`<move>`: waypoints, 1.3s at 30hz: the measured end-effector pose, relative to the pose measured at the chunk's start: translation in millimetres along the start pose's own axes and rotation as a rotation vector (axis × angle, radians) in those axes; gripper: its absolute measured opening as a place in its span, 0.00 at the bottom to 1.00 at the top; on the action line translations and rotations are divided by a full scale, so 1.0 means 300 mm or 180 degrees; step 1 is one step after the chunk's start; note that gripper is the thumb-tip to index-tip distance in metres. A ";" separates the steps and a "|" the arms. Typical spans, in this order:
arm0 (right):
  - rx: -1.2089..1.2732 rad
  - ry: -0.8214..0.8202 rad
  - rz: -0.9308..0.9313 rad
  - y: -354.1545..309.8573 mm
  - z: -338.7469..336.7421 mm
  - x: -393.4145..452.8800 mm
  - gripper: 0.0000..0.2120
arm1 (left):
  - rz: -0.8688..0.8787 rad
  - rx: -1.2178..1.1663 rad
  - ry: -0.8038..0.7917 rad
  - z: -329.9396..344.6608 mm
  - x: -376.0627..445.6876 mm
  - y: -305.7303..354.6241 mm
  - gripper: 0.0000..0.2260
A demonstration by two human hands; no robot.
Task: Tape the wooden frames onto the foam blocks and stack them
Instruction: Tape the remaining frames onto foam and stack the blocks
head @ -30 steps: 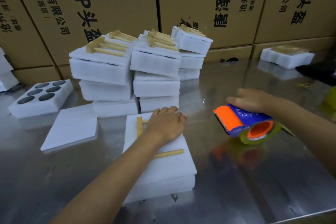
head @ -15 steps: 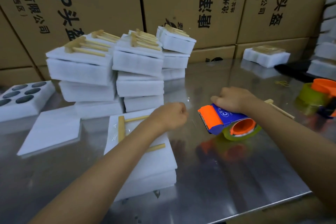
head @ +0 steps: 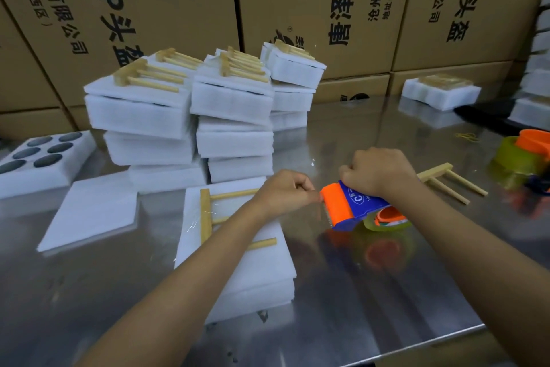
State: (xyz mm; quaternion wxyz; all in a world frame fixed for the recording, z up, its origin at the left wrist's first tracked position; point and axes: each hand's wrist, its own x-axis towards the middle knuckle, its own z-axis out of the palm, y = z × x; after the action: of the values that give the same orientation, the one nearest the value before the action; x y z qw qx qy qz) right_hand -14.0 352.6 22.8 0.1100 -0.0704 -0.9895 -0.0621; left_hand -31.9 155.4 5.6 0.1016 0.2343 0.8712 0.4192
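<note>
A white foam block [head: 253, 271] lies on the steel table in front of me, with a wooden frame [head: 206, 215] on its far half under clear tape. My left hand [head: 284, 192] hovers over the block's right edge, fingers curled, pinching at the orange blade end of the tape dispenser [head: 354, 209]. My right hand [head: 378, 171] grips the blue and orange dispenser from above. Behind the block stand stacks of foam blocks with frames on top [head: 190, 104]. A loose wooden frame [head: 446, 179] lies right of my right wrist.
A thin foam sheet [head: 92, 209] and a foam tray with round holes [head: 41, 161] lie at the left. A second tape dispenser [head: 526, 158] and another taped block [head: 440, 92] are at the right. Cardboard boxes [head: 297, 9] wall off the back. The table edge [head: 416, 343] runs near me.
My left hand lifted off the frame, curled and moved right to the dispenser's blade end. My right hand brought the dispenser closer to the block.
</note>
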 end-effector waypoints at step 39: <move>0.6052 -0.0784 0.1495 -0.250 -0.007 -0.226 0.10 | -0.0014 -0.1337 -0.0337 -0.080 -0.016 0.011 0.16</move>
State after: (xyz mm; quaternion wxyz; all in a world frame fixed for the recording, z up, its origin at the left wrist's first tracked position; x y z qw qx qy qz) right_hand 40.4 270.0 1.6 0.0265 -0.1534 -0.5928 0.7902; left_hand -35.7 138.5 23.0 0.1946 0.2278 0.7587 0.5784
